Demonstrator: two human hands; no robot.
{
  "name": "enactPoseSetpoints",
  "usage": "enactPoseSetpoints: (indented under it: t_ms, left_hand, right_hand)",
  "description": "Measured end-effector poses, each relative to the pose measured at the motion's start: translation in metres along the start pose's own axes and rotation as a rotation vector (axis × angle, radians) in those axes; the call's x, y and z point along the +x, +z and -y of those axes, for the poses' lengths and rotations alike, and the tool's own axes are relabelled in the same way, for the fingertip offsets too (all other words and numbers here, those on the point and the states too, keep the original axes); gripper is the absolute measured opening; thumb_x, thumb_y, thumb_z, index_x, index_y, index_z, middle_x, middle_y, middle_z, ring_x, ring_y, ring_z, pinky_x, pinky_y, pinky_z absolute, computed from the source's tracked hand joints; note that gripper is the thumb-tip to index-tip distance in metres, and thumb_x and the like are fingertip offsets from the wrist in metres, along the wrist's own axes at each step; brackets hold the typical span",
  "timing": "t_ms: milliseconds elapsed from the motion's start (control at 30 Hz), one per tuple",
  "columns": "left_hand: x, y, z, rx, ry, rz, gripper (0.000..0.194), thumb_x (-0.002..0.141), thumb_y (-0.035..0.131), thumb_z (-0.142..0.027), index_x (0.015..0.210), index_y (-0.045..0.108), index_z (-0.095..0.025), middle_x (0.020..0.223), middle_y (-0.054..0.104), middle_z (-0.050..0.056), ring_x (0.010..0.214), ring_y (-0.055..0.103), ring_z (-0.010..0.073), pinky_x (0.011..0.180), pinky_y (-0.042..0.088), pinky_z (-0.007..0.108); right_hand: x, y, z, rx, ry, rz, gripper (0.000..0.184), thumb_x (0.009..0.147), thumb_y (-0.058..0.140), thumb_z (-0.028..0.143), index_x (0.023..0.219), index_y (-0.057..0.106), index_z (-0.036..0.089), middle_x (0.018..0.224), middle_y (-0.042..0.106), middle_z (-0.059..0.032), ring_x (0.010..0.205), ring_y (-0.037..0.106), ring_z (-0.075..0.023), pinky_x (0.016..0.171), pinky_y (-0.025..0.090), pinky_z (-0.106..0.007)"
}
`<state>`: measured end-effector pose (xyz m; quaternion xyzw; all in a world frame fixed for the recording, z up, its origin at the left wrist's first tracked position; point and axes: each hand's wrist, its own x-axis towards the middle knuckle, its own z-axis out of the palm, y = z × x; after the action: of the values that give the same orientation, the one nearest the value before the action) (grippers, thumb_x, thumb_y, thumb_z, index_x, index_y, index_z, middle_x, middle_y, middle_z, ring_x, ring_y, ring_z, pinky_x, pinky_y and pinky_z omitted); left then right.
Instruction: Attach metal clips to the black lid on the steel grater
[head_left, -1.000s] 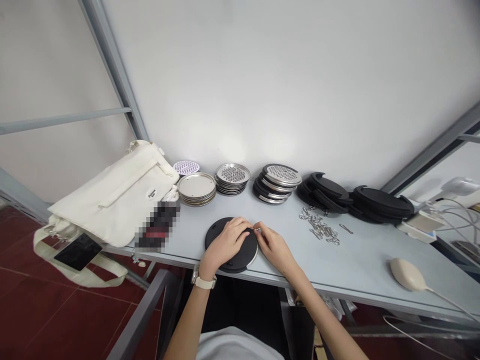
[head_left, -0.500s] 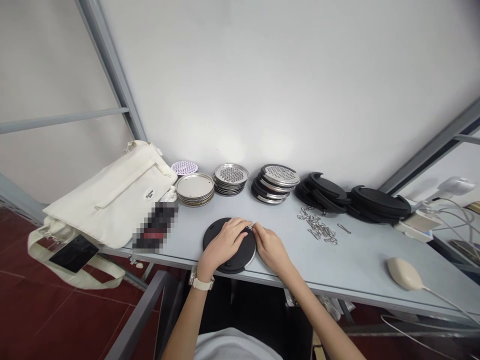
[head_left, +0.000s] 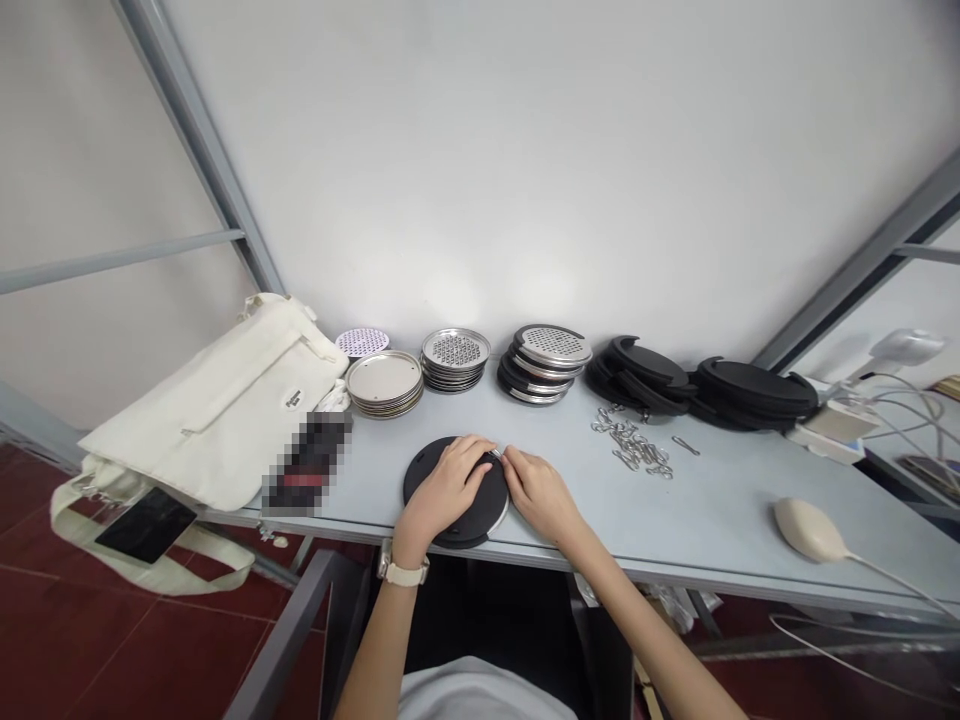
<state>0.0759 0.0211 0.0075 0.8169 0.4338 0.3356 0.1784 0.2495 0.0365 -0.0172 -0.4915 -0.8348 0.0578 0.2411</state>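
Near the front edge of the surface, a black disc lies flat beneath the left hand, a silver edge showing along its right side. That hand rests across the disc, thumb set apart from the fingers; whether its grip also pinches anything, I cannot tell. At the disc's far right rim, the right hand has its fingertips drawn together, apparently pinching a small metal piece (mostly covered by the fingers).

The work on this disc looks unfinished, since both hands are busy at the rim; whether the metal piece is fastened there is hidden. To the right, a pile of clips lies loose, with a single clip just beside it, so plenty seem unused. Behind, the mixed stack of silver grater plates and black discs looks already paired up. Other parts sit separately: grater plates and plain plates to the left, two stacks of black discs to the right.
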Motion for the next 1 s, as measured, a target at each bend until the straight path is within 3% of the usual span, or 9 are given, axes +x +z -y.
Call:
enactPoseSetpoints:
  t_ms: [567,1000]
  left_hand:
    - [-0.0013,-0.0003,0.0007,-0.014,-0.004,0.007,0.027,0.096,0.041,-0.018,0.121,0.051,-0.023,0.119,0.056,0.004,0.115,0.049,0.0180,0.103,0.039,0.037]
    - [-0.0009,0.0001,0.0008,0.003,-0.009,0.013,0.029,0.096,0.040,-0.019,0.122,0.052,-0.024,0.117,0.058,0.004,0.114,0.049,0.0189,0.102,0.040,0.038]
  right_hand:
    - [-0.0015,0.0022,-0.0025,0.074,0.016,-0.021,0.023,0.097,0.032,0.022,0.081,0.048,0.021,0.074,0.060,-0.0027,0.068,0.055,-0.0172,0.063,0.037,-0.026]
    - [-0.0013,-0.0005,-0.0053,0.280,0.081,0.000,0.028,0.098,0.029,0.028,0.072,0.038,0.022,0.065,0.051,0.0011,0.060,0.048,-0.0150,0.058,0.035,-0.024]
